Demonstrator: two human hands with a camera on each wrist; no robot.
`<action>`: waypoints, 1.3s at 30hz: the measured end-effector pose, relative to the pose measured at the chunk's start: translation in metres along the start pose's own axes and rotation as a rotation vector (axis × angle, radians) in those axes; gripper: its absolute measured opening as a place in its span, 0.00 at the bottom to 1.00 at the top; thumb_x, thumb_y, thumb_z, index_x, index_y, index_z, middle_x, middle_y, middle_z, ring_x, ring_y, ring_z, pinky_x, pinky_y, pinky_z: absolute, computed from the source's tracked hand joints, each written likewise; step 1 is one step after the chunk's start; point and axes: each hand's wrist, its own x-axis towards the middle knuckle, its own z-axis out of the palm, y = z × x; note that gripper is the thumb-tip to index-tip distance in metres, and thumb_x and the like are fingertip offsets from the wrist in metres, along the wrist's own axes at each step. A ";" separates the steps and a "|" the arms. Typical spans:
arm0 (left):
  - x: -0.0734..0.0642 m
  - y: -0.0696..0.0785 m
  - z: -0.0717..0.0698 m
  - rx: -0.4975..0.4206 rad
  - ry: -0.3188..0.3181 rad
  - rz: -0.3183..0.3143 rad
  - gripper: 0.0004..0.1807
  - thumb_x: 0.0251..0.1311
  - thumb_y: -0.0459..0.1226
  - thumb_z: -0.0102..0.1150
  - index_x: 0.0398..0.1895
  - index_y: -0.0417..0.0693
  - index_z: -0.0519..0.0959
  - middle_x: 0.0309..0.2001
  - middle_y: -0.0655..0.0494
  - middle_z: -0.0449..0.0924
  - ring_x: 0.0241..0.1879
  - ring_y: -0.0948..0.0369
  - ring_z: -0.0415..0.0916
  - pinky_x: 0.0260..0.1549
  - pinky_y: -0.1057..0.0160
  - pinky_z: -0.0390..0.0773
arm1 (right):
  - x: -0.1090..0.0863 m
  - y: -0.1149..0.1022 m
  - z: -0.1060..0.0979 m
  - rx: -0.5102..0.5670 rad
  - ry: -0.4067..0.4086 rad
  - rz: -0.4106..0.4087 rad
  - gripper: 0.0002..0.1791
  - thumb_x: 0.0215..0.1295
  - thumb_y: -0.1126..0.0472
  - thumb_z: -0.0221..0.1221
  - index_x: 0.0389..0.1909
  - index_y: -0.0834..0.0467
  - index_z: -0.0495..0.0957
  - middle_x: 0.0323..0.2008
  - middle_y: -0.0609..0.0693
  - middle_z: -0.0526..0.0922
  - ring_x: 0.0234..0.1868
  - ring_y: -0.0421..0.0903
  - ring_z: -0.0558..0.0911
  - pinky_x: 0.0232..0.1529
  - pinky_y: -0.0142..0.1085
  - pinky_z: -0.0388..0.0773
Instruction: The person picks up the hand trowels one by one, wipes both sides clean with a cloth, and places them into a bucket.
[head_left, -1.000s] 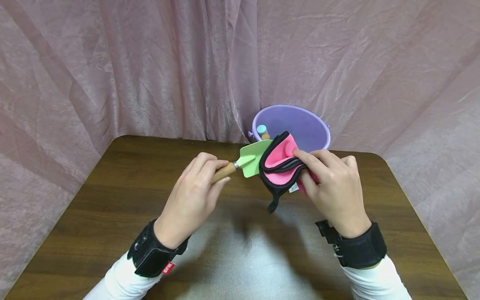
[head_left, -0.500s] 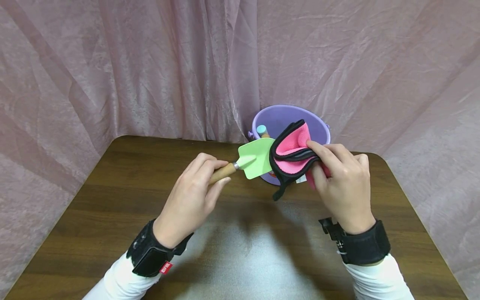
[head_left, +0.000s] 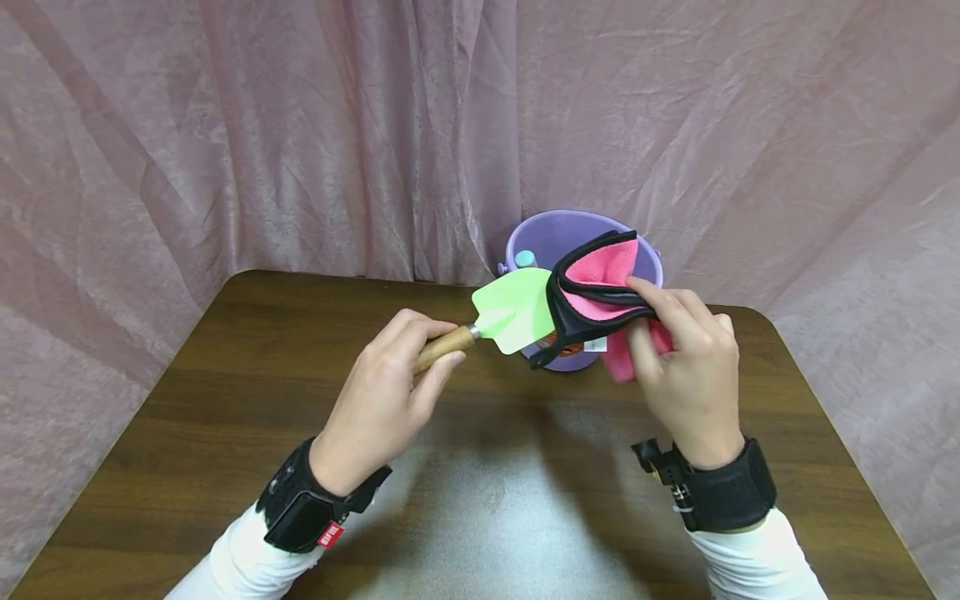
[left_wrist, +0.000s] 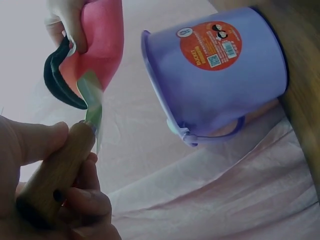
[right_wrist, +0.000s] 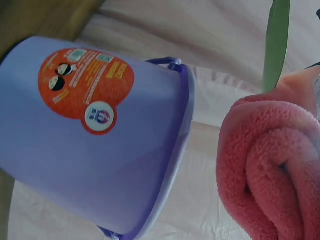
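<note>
My left hand (head_left: 390, 392) grips the wooden handle of a small hand trowel (head_left: 517, 310), whose light green blade points right. In my right hand (head_left: 686, 367) is a folded pink cloth (head_left: 603, 267) with black edging, pinched between thumb and fingers. The cloth's left edge overlaps the tip of the blade in the head view. From the left wrist view, the blade (left_wrist: 91, 95) lies against the pink cloth (left_wrist: 107, 40). Thick folds of the cloth (right_wrist: 270, 155) fill the right side of the right wrist view. Both things are held up above the table.
A purple bucket (head_left: 536, 229) stands at the table's back edge, behind the trowel and cloth. Inside it shows a light blue end (head_left: 525, 258) of something. An orange sticker (left_wrist: 210, 46) is on its side. Pink curtain (head_left: 337, 142) hangs behind the brown wooden table (head_left: 225, 392).
My right hand has moved to the right and slightly away with the cloth, uncovering more of the blade. The trowel has turned a little, while my left hand stays nearly in place.
</note>
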 end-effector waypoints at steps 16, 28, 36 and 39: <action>-0.001 0.000 0.004 0.012 0.034 -0.062 0.13 0.65 0.40 0.63 0.49 0.43 0.80 0.41 0.59 0.75 0.32 0.64 0.70 0.29 0.65 0.72 | -0.004 -0.009 0.002 0.035 -0.048 -0.019 0.20 0.60 0.65 0.57 0.53 0.54 0.85 0.37 0.53 0.84 0.35 0.48 0.79 0.30 0.44 0.57; -0.003 0.001 0.008 0.045 0.060 -0.047 0.13 0.65 0.38 0.63 0.48 0.39 0.78 0.41 0.54 0.74 0.32 0.62 0.71 0.30 0.64 0.73 | -0.009 -0.017 0.003 -0.012 -0.130 -0.093 0.20 0.60 0.63 0.57 0.53 0.53 0.85 0.37 0.50 0.83 0.30 0.44 0.77 0.30 0.42 0.58; -0.004 0.002 0.010 0.076 0.071 -0.041 0.14 0.65 0.37 0.63 0.49 0.38 0.78 0.41 0.53 0.74 0.34 0.61 0.72 0.31 0.62 0.75 | -0.013 -0.025 0.004 -0.042 -0.200 -0.159 0.19 0.61 0.62 0.56 0.52 0.55 0.85 0.37 0.50 0.83 0.30 0.42 0.77 0.29 0.41 0.57; -0.004 0.003 0.011 0.084 0.073 -0.038 0.14 0.65 0.37 0.64 0.49 0.38 0.78 0.42 0.52 0.74 0.35 0.61 0.73 0.33 0.62 0.76 | -0.014 -0.028 0.006 -0.043 -0.209 -0.182 0.19 0.60 0.63 0.56 0.51 0.55 0.85 0.36 0.48 0.83 0.28 0.41 0.75 0.28 0.41 0.57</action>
